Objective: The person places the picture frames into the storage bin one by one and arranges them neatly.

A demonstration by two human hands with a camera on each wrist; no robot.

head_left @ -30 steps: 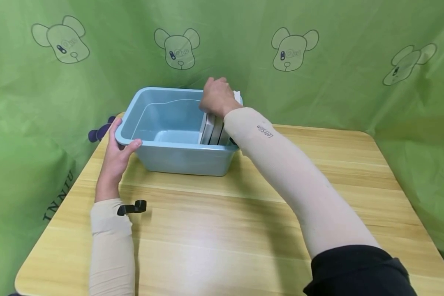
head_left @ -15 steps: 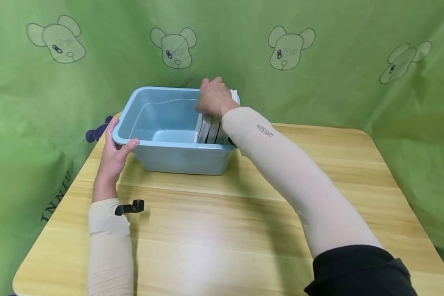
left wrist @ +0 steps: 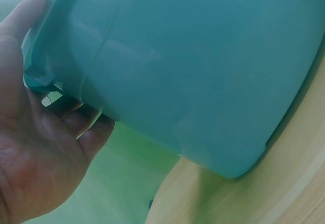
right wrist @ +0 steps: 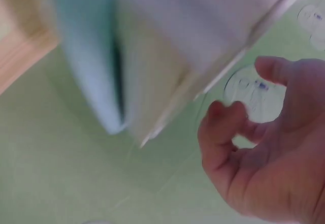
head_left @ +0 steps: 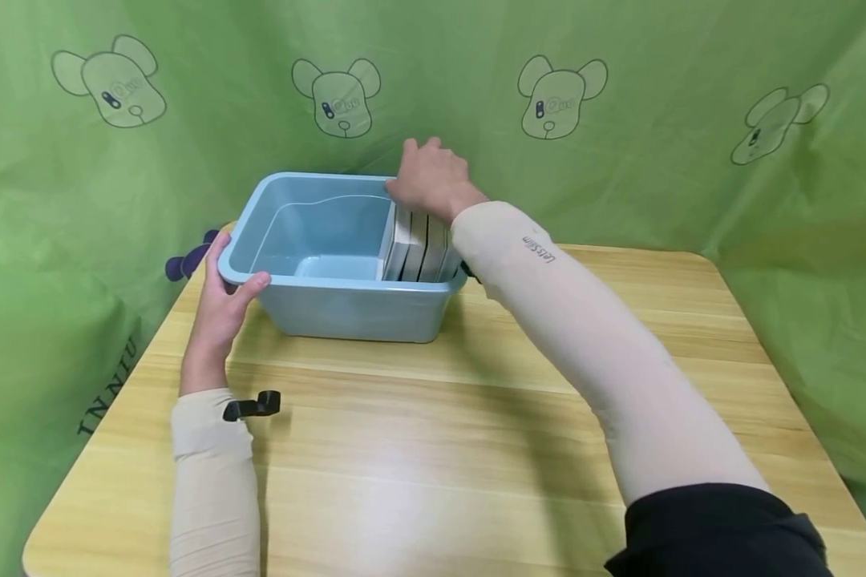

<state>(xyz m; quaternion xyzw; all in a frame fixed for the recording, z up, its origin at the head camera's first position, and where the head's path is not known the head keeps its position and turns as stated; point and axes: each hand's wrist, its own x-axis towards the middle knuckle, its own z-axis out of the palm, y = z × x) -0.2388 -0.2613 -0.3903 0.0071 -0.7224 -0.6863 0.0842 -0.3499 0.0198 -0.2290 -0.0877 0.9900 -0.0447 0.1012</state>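
A light-blue plastic basin stands on the table. My left hand grips its left end, thumb over the rim and fingers outside; the left wrist view shows this hand against the basin wall. Several slim white block-like things, books or boxes, stand side by side in the basin's right end. Above them is my right hand. In the right wrist view, its fingers are loosely bent and hold nothing, and a gap separates the hand from the pale blocks, which are blurred.
The wooden table has rounded corners. Behind and beside it hangs a green curtain printed with mouse-like heads. A dark purple knob-like thing shows past the table's left edge. A black clip is on the left sleeve.
My right hand has risen off the white blocks and shifted slightly right, uncovering more of their tops. My left hand keeps its grip on the basin, which stays in place.
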